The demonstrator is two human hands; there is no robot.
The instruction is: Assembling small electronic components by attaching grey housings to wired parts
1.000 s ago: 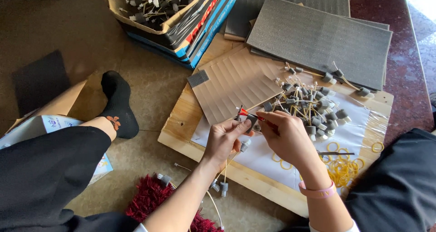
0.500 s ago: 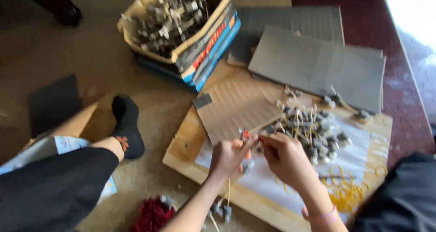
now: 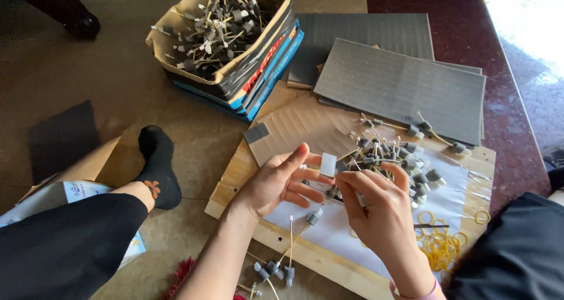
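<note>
I see the fingers (image 3: 305, 173) of my left hand (image 3: 276, 185) pinched on a small pale foam square (image 3: 328, 164), holding it upright above the wooden board (image 3: 235, 182). The fingers (image 3: 359, 185) of my right hand (image 3: 379, 212) are curled together just beside that square, closed on something thin that I cannot make out. Right behind both hands lies a heap of grey foam-tipped sticks (image 3: 390, 159) on a white sheet (image 3: 452, 200) that covers the board. A few more such sticks (image 3: 276, 269) lie at the near edge, below my left wrist. Yellow rubber bands (image 3: 440, 247) sit to the right of my right hand. Further off are grey foam sheets (image 3: 405, 88) and a cardboard box (image 3: 235, 38) full of finished sticks, standing on the floor (image 3: 88, 71).
</note>
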